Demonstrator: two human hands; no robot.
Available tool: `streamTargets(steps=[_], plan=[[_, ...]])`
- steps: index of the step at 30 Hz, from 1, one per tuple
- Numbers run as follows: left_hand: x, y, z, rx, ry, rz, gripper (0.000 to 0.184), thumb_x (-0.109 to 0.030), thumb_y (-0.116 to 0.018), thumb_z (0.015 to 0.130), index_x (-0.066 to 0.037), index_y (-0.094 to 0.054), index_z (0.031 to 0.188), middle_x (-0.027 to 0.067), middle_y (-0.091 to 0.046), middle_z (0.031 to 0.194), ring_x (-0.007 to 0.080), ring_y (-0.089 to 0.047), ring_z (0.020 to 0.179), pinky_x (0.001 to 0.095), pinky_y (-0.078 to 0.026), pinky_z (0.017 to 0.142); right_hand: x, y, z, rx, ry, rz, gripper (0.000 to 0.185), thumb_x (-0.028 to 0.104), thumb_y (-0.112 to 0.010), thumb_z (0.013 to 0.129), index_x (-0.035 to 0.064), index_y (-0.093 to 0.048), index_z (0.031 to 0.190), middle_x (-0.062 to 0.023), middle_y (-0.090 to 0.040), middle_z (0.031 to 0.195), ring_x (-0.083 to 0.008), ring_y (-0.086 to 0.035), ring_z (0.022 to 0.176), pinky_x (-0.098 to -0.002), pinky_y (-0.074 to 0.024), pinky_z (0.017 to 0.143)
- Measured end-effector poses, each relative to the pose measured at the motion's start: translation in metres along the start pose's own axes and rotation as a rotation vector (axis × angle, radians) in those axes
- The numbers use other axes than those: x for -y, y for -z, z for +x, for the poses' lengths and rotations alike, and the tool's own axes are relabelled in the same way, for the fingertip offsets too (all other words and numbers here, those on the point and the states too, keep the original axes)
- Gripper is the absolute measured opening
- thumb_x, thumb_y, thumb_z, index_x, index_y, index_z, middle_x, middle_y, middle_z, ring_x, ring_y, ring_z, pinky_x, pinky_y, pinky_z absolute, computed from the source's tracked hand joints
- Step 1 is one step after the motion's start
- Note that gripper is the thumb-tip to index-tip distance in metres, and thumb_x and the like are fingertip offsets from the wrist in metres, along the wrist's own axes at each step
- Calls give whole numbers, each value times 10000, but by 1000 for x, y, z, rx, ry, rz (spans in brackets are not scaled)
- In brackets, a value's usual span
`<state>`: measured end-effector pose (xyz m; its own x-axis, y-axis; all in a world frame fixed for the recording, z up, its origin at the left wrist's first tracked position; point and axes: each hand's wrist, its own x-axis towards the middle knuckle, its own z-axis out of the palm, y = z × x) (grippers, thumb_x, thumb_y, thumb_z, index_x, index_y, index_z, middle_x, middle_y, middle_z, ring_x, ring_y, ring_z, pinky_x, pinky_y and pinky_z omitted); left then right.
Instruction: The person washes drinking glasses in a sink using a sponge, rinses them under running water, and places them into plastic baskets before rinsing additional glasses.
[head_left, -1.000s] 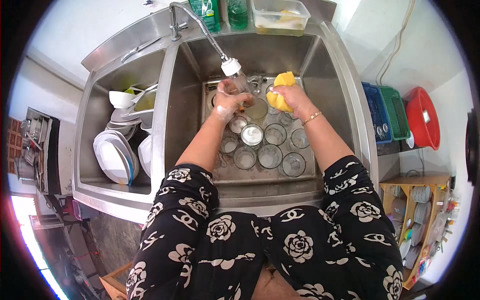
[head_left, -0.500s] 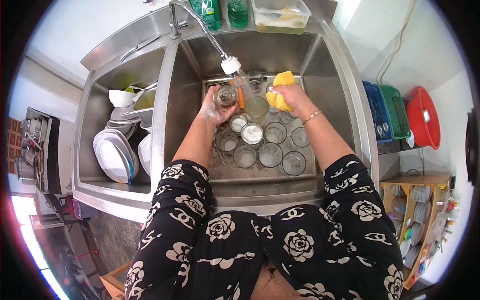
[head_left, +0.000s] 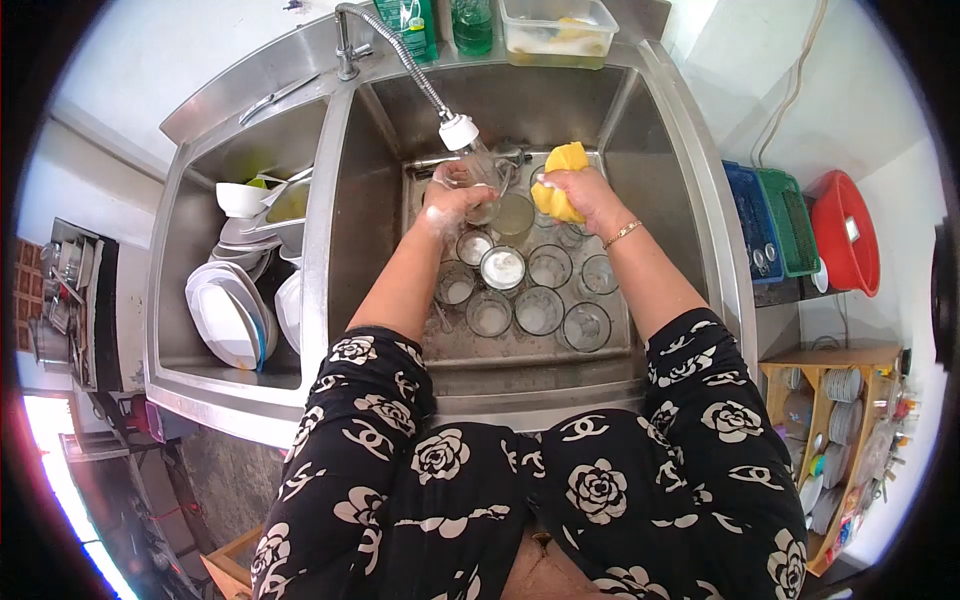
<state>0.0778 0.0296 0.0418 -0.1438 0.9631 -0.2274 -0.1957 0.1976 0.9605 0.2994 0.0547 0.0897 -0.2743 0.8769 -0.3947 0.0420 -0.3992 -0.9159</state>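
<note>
Here, glass (head_left: 503,288) with white foam (head_left: 503,266).

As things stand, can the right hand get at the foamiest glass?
Probably yes, to touch: the foamiest glass looks uncovered. Grasping seems doubtful while the right hand holds the yellow sponge.

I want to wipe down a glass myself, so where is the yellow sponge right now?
In the head view, the yellow sponge is in the person's right hand, above the right-hand sink basin, beyond the glasses.
</note>
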Motion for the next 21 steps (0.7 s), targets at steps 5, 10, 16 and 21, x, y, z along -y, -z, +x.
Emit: streamTargets(steps=[5,10,16,21], plan=[[17,10,13,-98,-116,-103,810,-21,-813,550,12,-371,1228,143,-535,1072,232,-595,919,343,-528,773,-4,1,5,-13,11,-9,247,166,-700,754,1,-599,908,-91,-621,797,-221,-625,662,-364,-494,517],[4,-5,4,-98,-111,-140,792,-12,-819,536,5,-387,1200,127,-531,1054,226,-584,931,337,-532,779,-6,1,8,-34,0,-24,244,167,-701,755,1,-599,903,-93,-619,789,-219,-625,655,-360,-491,523],[19,1,13,-33,-97,-182,687,56,-770,583,12,-401,1160,120,-584,1014,224,-615,905,344,-541,753,-4,0,5,-7,1,3,238,168,-697,760,3,-596,898,-96,-619,787,-225,-624,640,-367,-495,502],[-6,7,-4,184,285,-443,510,-128,-724,715,-10,-450,1129,93,-610,970,242,-639,855,371,-565,681,-3,2,6,10,7,22,242,174,-695,764,5,-593,904,-101,-620,788,-225,-623,638,-373,-496,484]])
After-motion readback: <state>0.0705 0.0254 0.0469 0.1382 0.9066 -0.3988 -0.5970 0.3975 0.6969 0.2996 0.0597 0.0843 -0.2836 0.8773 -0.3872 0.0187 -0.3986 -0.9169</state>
